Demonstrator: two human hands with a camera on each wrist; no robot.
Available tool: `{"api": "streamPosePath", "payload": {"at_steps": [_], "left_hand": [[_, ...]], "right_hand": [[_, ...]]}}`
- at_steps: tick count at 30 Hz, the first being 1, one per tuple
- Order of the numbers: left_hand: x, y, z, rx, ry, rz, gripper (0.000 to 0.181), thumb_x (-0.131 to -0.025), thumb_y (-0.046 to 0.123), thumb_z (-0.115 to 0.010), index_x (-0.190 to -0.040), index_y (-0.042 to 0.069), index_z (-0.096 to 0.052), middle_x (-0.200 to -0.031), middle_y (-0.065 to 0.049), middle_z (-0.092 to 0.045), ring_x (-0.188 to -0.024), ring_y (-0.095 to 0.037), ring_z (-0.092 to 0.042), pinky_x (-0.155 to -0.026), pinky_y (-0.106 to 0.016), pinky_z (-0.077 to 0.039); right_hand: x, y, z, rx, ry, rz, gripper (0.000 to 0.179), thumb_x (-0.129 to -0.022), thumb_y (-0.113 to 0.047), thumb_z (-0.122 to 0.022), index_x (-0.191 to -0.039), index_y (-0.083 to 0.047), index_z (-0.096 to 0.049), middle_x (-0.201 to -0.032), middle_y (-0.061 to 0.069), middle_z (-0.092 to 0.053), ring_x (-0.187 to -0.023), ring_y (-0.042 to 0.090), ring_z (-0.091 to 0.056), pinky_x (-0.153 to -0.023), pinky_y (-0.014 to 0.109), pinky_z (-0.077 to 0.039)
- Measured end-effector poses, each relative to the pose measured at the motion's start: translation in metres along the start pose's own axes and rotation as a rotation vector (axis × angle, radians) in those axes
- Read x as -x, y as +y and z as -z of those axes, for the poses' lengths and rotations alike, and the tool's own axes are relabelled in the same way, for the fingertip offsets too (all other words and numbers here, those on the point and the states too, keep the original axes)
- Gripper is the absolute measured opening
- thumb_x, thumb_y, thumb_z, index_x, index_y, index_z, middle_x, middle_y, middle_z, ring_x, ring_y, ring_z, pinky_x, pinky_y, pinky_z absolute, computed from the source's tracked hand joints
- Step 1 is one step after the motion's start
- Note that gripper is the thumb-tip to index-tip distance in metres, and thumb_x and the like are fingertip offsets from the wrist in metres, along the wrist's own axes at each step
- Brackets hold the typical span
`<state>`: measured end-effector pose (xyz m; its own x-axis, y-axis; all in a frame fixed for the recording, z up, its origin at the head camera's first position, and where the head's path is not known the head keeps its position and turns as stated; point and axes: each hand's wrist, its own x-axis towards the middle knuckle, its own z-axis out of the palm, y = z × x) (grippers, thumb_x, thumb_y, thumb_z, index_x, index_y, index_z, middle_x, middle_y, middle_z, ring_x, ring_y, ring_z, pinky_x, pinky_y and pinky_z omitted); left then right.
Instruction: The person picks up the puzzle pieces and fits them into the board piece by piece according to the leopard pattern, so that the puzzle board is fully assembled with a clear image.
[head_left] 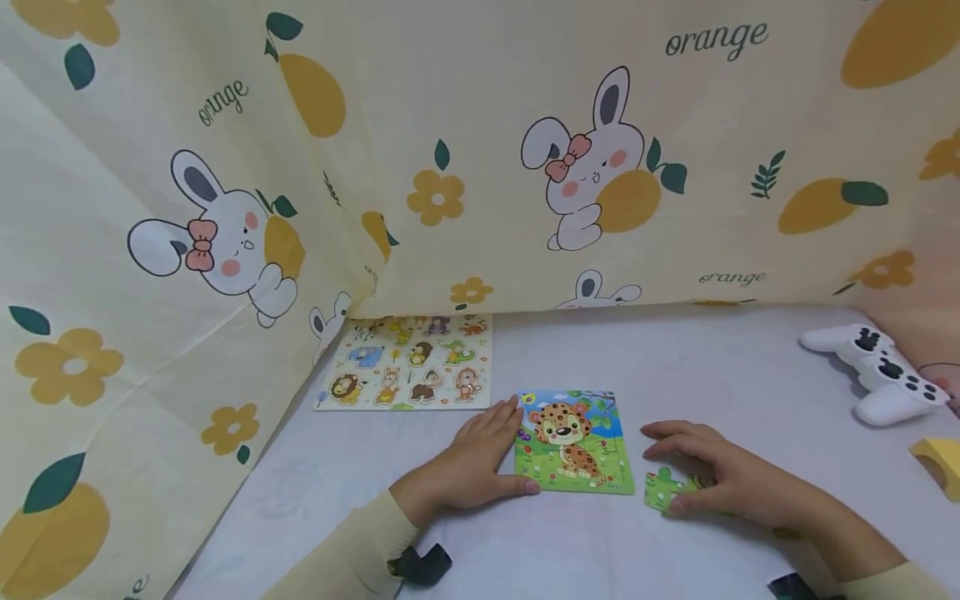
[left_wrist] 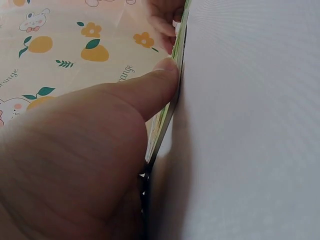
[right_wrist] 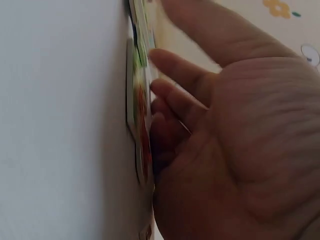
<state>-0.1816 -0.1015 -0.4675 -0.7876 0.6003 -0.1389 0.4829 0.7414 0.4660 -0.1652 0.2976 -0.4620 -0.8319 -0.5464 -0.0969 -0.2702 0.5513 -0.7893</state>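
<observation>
A square leopard jigsaw puzzle (head_left: 573,442) with a green and blue picture lies flat on the white table. My left hand (head_left: 480,462) rests at its left side, fingers straight along the edge and thumb at the near-left corner. In the left wrist view the thumb (left_wrist: 150,92) presses against the puzzle's edge. Right of the puzzle, my right hand (head_left: 712,471) hovers low over a green jigsaw piece (head_left: 662,492), thumb at the piece's near edge and fingers spread. In the right wrist view, loose pieces (right_wrist: 131,90) lie under the hand, partly hidden by it.
Behind the left hand lies an animal puzzle board (head_left: 405,375), its far edge under the hanging printed cloth (head_left: 480,125). A white game controller (head_left: 877,375) sits at the far right, with a yellow block (head_left: 937,467) nearer.
</observation>
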Motion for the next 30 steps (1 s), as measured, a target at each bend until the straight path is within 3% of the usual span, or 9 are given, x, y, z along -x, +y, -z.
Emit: {"api": "streamPosePath", "payload": {"at_steps": [4, 11, 14, 18, 21, 24, 30], "left_hand": [[0.001, 0.000, 0.001, 0.002, 0.004, -0.003, 0.112, -0.100, 0.072, -0.064, -0.175, 0.005, -0.014, -0.182, -0.006, 0.002, -0.166, -0.024, 0.001, -0.131, -0.049, -0.004], [0.001, 0.002, 0.003, 0.006, 0.013, -0.014, 0.111, -0.101, 0.068, -0.066, -0.174, 0.004, -0.015, -0.182, -0.008, 0.000, -0.166, -0.026, 0.000, -0.131, -0.050, -0.004], [0.000, 0.002, 0.002, -0.003, 0.013, -0.018, 0.110, -0.101, 0.069, -0.065, -0.174, 0.004, -0.015, -0.182, -0.008, 0.000, -0.166, -0.025, 0.000, -0.131, -0.050, -0.004], [-0.001, 0.000, 0.000, -0.025, 0.014, -0.027, 0.111, -0.101, 0.070, -0.064, -0.174, 0.004, -0.014, -0.182, -0.008, 0.000, -0.166, -0.025, 0.000, -0.131, -0.049, -0.005], [-0.001, 0.000, -0.001, -0.027, 0.011, -0.028, 0.111, -0.101, 0.070, -0.063, -0.174, 0.004, -0.013, -0.182, -0.008, 0.001, -0.166, -0.025, 0.000, -0.131, -0.048, -0.004], [0.000, 0.000, -0.001, -0.020, 0.007, -0.026, 0.112, -0.101, 0.070, -0.063, -0.174, 0.003, -0.013, -0.182, -0.008, 0.002, -0.166, -0.026, 0.000, -0.131, -0.048, -0.003], [0.000, 0.000, -0.002, -0.025, 0.007, -0.014, 0.111, -0.101, 0.071, -0.062, -0.175, 0.004, -0.013, -0.182, -0.007, 0.002, -0.166, -0.024, 0.001, -0.131, -0.050, -0.002]], "right_hand": [[-0.004, -0.005, -0.006, 0.102, 0.028, 0.000, 0.046, -0.085, -0.045, -0.093, -0.126, -0.036, -0.074, -0.163, 0.007, -0.047, -0.149, 0.043, -0.035, -0.115, 0.036, -0.038], [-0.003, -0.011, -0.007, 0.135, 0.078, 0.029, 0.033, -0.084, -0.043, -0.093, -0.112, -0.040, -0.075, -0.158, 0.008, -0.052, -0.146, 0.043, -0.037, -0.108, 0.018, -0.033], [-0.003, -0.012, -0.008, 0.125, 0.088, 0.047, 0.034, -0.086, -0.038, -0.093, -0.114, -0.039, -0.074, -0.152, 0.005, -0.056, -0.142, 0.039, -0.041, -0.107, 0.016, -0.033], [-0.005, -0.015, -0.011, 0.145, 0.123, 0.047, 0.037, -0.091, -0.025, -0.091, -0.123, -0.032, -0.074, -0.134, -0.006, -0.064, -0.124, 0.023, -0.054, -0.100, 0.023, -0.046], [-0.007, -0.017, -0.013, 0.129, 0.163, 0.006, 0.040, -0.095, -0.016, -0.087, -0.132, -0.023, -0.073, -0.120, -0.008, -0.067, -0.106, 0.016, -0.059, -0.088, 0.028, -0.055], [-0.008, -0.019, -0.014, 0.111, 0.216, -0.030, 0.042, -0.098, -0.012, -0.083, -0.138, -0.016, -0.071, -0.109, -0.005, -0.065, -0.093, 0.015, -0.060, -0.076, 0.028, -0.055], [-0.010, -0.023, -0.018, 0.079, 0.338, -0.019, 0.029, -0.100, -0.006, -0.080, -0.127, -0.011, -0.074, -0.095, -0.003, -0.066, -0.081, 0.014, -0.059, -0.066, 0.026, -0.052]]}}
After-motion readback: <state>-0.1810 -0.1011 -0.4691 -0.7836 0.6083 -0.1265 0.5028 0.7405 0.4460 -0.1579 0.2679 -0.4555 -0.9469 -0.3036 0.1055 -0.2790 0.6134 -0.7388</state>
